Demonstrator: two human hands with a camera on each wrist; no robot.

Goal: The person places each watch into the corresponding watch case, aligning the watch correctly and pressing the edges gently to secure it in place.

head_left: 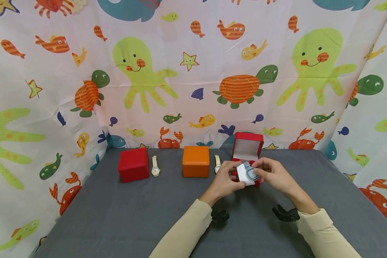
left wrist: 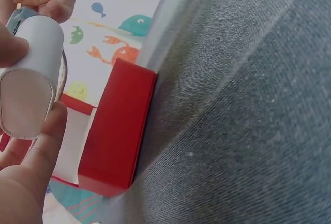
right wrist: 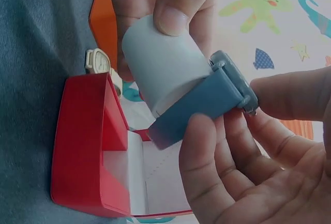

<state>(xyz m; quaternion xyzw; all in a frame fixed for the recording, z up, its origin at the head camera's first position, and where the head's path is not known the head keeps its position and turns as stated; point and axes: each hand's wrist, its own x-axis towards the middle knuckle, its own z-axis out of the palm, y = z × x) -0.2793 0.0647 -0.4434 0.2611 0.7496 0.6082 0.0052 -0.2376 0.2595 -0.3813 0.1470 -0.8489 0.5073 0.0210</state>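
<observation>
My left hand (head_left: 224, 180) grips a white watch cushion (right wrist: 163, 61), thumb on its side and fingers behind. My right hand (head_left: 275, 175) pinches a blue-grey wristwatch (head_left: 251, 173) by its case, one finger lying along the strap. In the right wrist view the blue strap (right wrist: 201, 107) sits at the cushion's end, sticking out past it. Both hands are above an open red watch box (head_left: 246, 147), whose lid stands up with a white lining. The left wrist view shows the cushion (left wrist: 39, 48) with its flat oval end facing the camera.
A closed red box (head_left: 133, 165) and a closed orange box (head_left: 195, 161) stand to the left on the grey tablecloth (head_left: 148, 215). One cream-strapped watch (head_left: 155, 166) lies between them, another watch (head_left: 217, 163) right of the orange box. A patterned curtain (head_left: 187, 89) hangs behind.
</observation>
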